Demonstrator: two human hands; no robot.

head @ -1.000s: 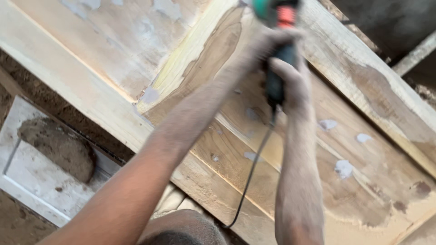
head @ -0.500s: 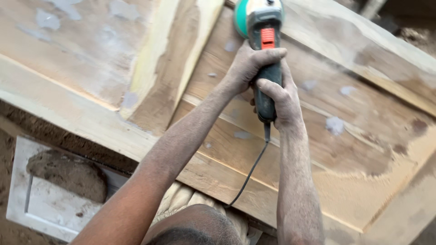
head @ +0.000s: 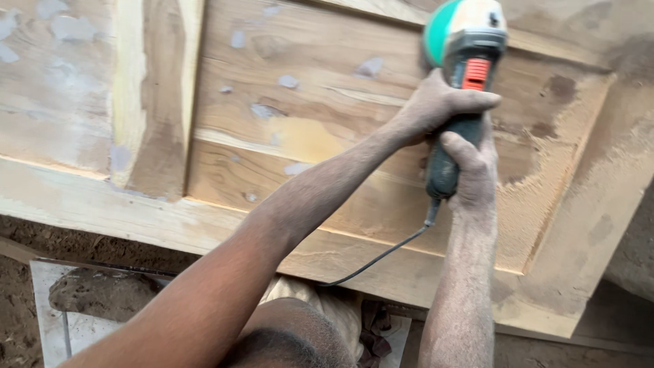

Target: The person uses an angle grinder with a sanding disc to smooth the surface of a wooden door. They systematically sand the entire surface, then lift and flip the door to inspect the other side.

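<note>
Sander [head: 458, 51] sat on the wooden door panel [head: 327, 102], my left hand [head: 436, 102] wrapped over its neck, right hand [head: 470, 170] clenched around its handle; its disc was hidden.

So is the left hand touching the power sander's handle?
Touching. The head view shows the left hand wrapped around the power sander just below its orange switch, fingers over the dark handle with no gap.

Sander [head: 463, 48] on door panel [head: 306, 129], upper right; left hand [head: 436, 102] ahead of right hand [head: 470, 170]; cord [head: 381, 255] trailing below.
</note>
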